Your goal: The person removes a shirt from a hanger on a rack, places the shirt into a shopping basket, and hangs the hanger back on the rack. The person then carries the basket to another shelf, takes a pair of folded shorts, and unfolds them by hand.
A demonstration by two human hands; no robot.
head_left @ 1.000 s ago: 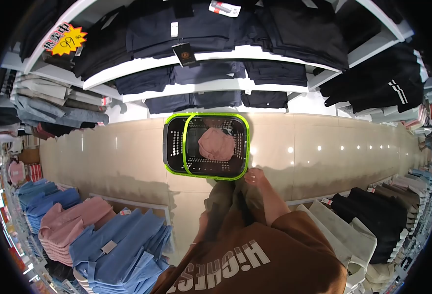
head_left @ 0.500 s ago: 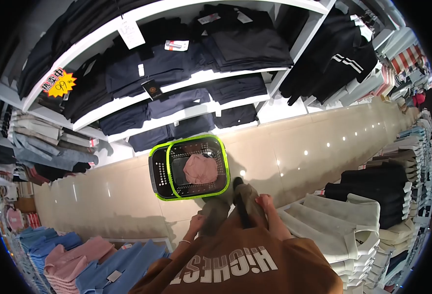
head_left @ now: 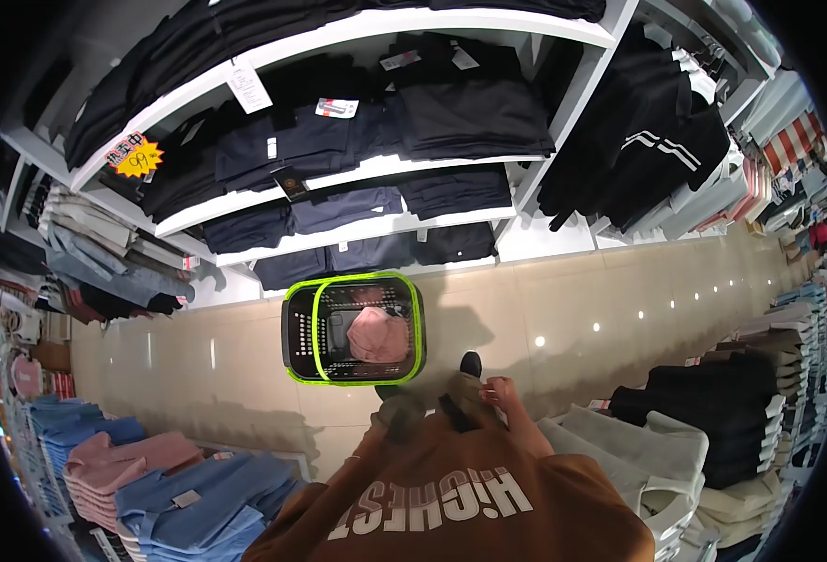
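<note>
Black shopping basket (head_left: pixel 300 333) stands on tiled floor (head_left: pixel 245 361); pink garment (head_left: pixel 379 335) lies inside; right hand (head_left: pixel 499 391) curls loosely near trousers (head_left: pixel 470 393); left hand (head_left: pixel 376 429), pose: cannot tell.

Glossy beige floor (head_left: pixel 563 309), white shelving (head_left: pixel 338 183), probable ceiling-light reflections (head_left: pixel 596 327).

White shelves (head_left: pixel 488 22) hold folded dark clothes (head_left: pixel 474 117) near a yellow starburst sign (head_left: pixel 139 159).

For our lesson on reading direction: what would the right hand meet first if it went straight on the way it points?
Following the forearm, the right hand would probably meet the tiled floor, passing close by the dark shoe; its height above both is unclear.
</note>
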